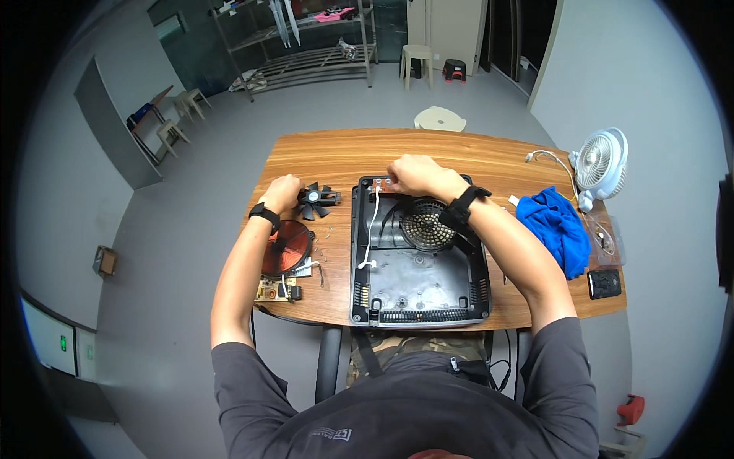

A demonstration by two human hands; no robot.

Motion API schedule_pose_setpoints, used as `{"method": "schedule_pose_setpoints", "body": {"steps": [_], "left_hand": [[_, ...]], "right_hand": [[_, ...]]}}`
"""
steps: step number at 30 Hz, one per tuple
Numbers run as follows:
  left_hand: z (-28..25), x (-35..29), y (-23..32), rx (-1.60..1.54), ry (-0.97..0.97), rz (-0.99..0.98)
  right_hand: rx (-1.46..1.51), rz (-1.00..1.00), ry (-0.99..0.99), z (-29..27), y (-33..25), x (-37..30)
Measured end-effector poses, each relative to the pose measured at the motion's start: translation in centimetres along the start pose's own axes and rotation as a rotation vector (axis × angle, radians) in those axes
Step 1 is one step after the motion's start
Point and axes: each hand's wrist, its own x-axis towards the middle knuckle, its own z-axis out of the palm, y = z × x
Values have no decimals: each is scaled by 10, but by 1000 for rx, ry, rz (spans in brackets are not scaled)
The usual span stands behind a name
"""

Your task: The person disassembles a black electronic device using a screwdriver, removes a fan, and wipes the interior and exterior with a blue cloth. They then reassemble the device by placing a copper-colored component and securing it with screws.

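While the left hand (283, 193) rests half-curled beside the black plastic fan (314, 197), grip unclear, the right hand (414, 175) bunches at the small red-brown circuit board (378, 184) in the rectangular black plastic shell (417, 284), hold hidden. Board work seems in hand; next move calls for steadiness, thin white cable (371, 228) slack.

From the casing (420, 283) on the table (329, 158), the impeller (314, 197) lies at ten o'clock, the coil (290, 249) at nine, the cloth (554, 229) at three.

A black fan (314, 198) is left of an open black casing (409, 291) with a reddish board (384, 188)
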Motion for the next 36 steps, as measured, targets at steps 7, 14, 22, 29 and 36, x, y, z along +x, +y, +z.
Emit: {"method": "schedule_pose_setpoints", "body": {"steps": [7, 14, 22, 29, 36], "left_hand": [[-1, -9, 9, 4, -56, -23], [-20, -10, 18, 49, -40, -66], [-76, 27, 134, -88, 93, 230], [-76, 53, 210, -130, 147, 396], [-64, 68, 228, -176, 105, 410]], "right_hand": [[29, 170, 94, -8, 55, -51], [-49, 440, 289, 12, 148, -128], [-149, 679, -82, 47, 151, -175], [-56, 758, -18, 55, 124, -187], [85, 657, 73, 74, 137, -196]]}}
